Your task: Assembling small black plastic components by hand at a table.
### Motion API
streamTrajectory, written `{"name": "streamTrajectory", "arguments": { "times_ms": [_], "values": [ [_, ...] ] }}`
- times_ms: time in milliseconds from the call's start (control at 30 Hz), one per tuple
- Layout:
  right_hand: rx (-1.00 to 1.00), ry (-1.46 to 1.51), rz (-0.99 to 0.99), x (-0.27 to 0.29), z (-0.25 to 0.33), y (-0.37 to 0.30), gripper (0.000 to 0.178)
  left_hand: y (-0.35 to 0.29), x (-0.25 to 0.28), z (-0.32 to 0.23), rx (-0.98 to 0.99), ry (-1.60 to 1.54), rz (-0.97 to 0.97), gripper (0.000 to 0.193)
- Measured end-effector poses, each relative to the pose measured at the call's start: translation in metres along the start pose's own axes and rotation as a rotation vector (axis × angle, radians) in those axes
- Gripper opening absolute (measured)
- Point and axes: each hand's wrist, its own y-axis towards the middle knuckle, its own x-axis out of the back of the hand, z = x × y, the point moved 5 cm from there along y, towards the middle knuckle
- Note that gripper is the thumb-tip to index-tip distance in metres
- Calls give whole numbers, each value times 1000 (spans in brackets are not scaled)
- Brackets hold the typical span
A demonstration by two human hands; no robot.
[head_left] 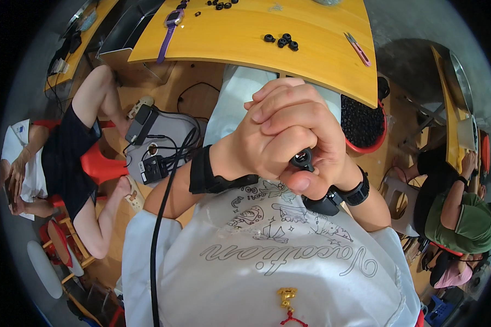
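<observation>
My two hands are clasped together in front of my chest, fingers folded over one another. Between them a small black ring-shaped part with a short tab (302, 159) pokes out, next to a thumb. My left hand (248, 143) is closed around one side of it, and my right hand (327, 128) presses in from the other. The rest of the part is hidden inside the grip. Several similar black parts (285, 41) lie on the yellow table (218, 41) beyond my hands.
On the table are a purple watch (174, 17) and pink-handled thread snips (358, 49). A red basin (386, 131) full of black parts stands below its right side. A black cable (157, 240) hangs at my left. People sit on both sides.
</observation>
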Motion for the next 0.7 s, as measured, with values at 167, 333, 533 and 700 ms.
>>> {"name": "streamTrajectory", "arguments": {
  "times_ms": [167, 333, 533, 700],
  "values": [
    [99, 17, -50, -4, 2, 4, 45, 4, -2, -7, -47, 3, -48, 24],
    [167, -25, -16, 0, 5, 5, 42, 15, -1, -11, -101, -5, -95, 26],
    [-260, 32, -291, 27, -31, 7, 49, 36, 18, 38, 251, 176, 285, 39],
    [-889, -237, -294, 103, -92, -15, 43, 3, 28, 118, 510, 693, 493, 40]
  ]
}}
